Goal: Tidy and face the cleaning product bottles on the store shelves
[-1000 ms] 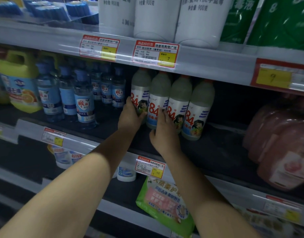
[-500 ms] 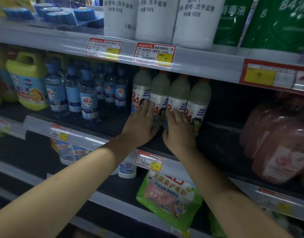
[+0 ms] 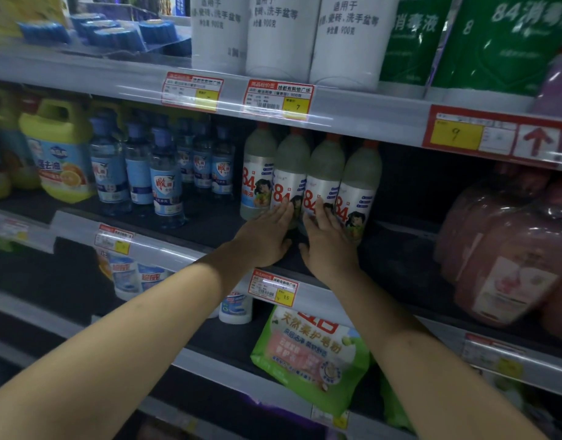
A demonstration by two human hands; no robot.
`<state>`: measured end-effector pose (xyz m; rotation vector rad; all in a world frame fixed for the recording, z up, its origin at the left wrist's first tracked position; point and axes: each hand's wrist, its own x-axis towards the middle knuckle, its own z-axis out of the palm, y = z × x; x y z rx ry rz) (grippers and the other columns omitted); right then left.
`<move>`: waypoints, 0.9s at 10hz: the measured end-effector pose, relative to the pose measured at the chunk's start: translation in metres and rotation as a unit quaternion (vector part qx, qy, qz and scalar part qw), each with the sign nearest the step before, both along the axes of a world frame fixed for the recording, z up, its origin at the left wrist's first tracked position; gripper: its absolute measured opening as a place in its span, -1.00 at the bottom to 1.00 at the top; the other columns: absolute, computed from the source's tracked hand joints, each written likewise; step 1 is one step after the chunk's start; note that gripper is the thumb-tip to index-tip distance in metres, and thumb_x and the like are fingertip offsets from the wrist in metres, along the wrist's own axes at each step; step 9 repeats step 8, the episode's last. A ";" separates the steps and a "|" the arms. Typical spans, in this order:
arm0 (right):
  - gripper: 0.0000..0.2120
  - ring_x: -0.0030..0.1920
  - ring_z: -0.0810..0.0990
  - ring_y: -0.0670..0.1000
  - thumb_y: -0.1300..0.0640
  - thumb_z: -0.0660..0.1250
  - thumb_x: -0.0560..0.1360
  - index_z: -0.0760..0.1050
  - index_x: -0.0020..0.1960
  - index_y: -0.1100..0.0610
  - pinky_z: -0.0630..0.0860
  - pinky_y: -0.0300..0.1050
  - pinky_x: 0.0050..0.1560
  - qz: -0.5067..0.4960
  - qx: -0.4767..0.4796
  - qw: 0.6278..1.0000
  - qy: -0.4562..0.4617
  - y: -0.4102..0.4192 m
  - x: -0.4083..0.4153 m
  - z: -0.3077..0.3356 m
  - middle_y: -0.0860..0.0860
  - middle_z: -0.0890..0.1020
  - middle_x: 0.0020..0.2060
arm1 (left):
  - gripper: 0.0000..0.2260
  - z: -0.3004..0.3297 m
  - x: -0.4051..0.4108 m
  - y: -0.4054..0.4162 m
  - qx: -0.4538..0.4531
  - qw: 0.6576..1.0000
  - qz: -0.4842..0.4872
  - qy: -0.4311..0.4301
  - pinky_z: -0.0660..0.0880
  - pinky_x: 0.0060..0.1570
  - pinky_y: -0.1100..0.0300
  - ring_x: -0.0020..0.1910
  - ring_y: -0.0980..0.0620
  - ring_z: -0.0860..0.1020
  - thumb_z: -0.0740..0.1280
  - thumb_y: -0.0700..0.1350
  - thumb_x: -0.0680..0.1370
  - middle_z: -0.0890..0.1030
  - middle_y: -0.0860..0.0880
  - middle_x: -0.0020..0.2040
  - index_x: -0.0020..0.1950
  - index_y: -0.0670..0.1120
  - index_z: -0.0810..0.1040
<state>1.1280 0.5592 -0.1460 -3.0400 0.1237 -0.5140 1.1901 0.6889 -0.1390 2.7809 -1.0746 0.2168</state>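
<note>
Four "84" disinfectant bottles [image 3: 308,182] stood upright in a tight row, touching side by side, toward the back of the middle shelf [image 3: 209,230], labels facing out. The left hand [image 3: 267,239] lay flat with straight fingers, its tips touching the second bottle's label, gripping nothing. Just beside it, the right hand [image 3: 329,244], likewise spread, rested its fingertips on the third bottle, near blue-capped bottles [image 3: 165,179].

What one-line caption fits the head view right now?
Both open hands, left hand and right hand, press the row of 84 disinfectant bottles on the middle shelf.
</note>
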 end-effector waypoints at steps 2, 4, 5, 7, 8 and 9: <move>-0.38 0.53 -0.09 0.14 0.08 0.19 0.56 -0.01 0.53 0.06 -0.01 0.10 0.47 -0.005 -0.027 0.999 0.018 0.003 -0.004 0.005 0.10 -0.14 0.54 | -0.36 0.006 -0.003 0.000 0.027 1.000 0.005 -0.004 -0.10 0.48 0.12 0.54 -0.02 -0.10 0.11 -0.02 0.61 -0.14 -0.12 0.55 0.52 -0.17 -0.20; -0.33 0.52 -0.13 0.15 0.08 0.23 0.54 -0.05 0.53 0.01 -0.13 0.20 0.45 -0.004 -0.082 0.996 0.020 0.003 -0.019 0.013 0.10 -0.09 0.54 | -0.35 0.009 -0.010 0.005 0.036 0.998 0.000 -0.059 -0.03 0.50 0.01 0.54 -0.05 -0.09 0.14 0.01 0.60 -0.13 -0.09 0.55 0.52 -0.05 -0.20; -0.32 0.53 -0.13 0.15 0.06 0.23 0.53 -0.05 0.53 0.01 -0.16 0.22 0.45 0.010 -0.092 0.996 0.009 0.002 -0.027 0.018 0.11 -0.07 0.54 | -0.36 0.010 -0.014 0.009 0.034 0.997 -0.002 -0.067 -0.02 0.50 -0.01 0.54 -0.06 -0.08 0.13 0.02 0.60 -0.13 -0.09 0.56 0.52 -0.01 -0.20; -0.31 0.53 -0.08 0.13 0.02 0.24 0.51 -0.03 0.53 -0.03 -0.09 0.22 0.47 0.009 -0.086 0.996 0.002 0.002 -0.041 0.018 0.15 -0.02 0.53 | -0.39 0.017 -0.022 0.024 0.034 0.995 -0.015 -0.094 -0.03 0.48 0.01 0.53 -0.08 -0.08 0.11 0.04 0.60 -0.12 -0.10 0.55 0.53 0.00 -0.18; -0.30 0.52 -0.07 0.13 0.03 0.25 0.51 -0.05 0.53 -0.03 -0.09 0.20 0.48 0.000 -0.087 0.996 0.004 0.009 -0.050 0.019 0.14 -0.01 0.53 | -0.38 0.018 -0.025 0.033 0.039 0.994 -0.033 -0.097 -0.05 0.47 0.02 0.54 -0.09 -0.09 0.11 0.05 0.60 -0.12 -0.10 0.55 0.53 0.00 -0.20; -0.30 0.52 -0.07 0.13 0.03 0.25 0.51 -0.05 0.53 -0.03 -0.09 0.20 0.48 0.000 -0.087 0.996 0.004 0.009 -0.050 0.019 0.14 -0.01 0.53 | -0.38 0.018 -0.025 0.033 0.039 0.994 -0.033 -0.097 -0.05 0.47 0.02 0.54 -0.09 -0.09 0.11 0.05 0.60 -0.12 -0.10 0.55 0.53 0.00 -0.20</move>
